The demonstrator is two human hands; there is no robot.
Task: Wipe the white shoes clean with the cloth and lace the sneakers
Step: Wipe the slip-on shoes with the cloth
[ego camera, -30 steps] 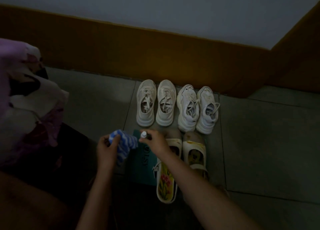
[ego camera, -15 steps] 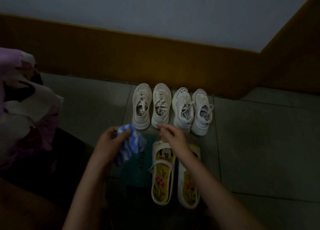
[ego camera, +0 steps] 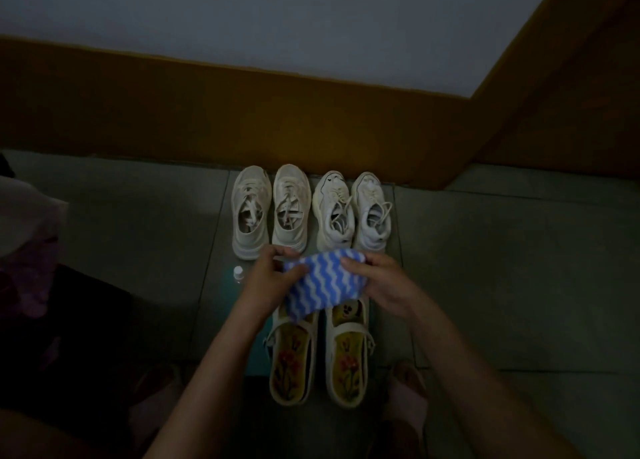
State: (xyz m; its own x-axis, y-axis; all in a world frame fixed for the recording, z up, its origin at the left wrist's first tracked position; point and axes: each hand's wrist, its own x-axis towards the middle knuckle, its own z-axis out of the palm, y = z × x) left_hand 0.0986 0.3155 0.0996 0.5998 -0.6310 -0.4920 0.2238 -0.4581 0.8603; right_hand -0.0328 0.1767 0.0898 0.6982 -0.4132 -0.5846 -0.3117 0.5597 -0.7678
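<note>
Your right hand (ego camera: 379, 285) has come across since half a second ago; it was off on its own over the strap shoes, and now it has joined the left on the cloth; the small white-capped bottle (ego camera: 238, 273) you held a second back now stands on the tiled floor (ego camera: 502, 268).

Far left, a heap of pale and purple fabric (ego camera: 27, 223) lies at the frame's edge; the bottle stands just beside your left wrist; your left hand (ego camera: 268, 278) pinches the left edge of the blue-and-white wavy-striped cloth (ego camera: 323, 287), thumb on top; the cloth is stretched between your two hands, in the air above the toes of the strap shoes; your right hand grips its right edge, fingers curled over it.

Beyond your hands, four shoes line up toes to the brown skirting (ego camera: 242, 119); the beige sneakers (ego camera: 251, 213) on the left, laces loose and tucked inside; the white sneakers (ego camera: 334, 213) on the right, laces slack and trailing over the sides.

Nearer you, the strap shoes (ego camera: 348, 358) with floral insoles sit side by side; the left one's toe is hidden under the cloth, the right one's shows a cartoon face.
</note>
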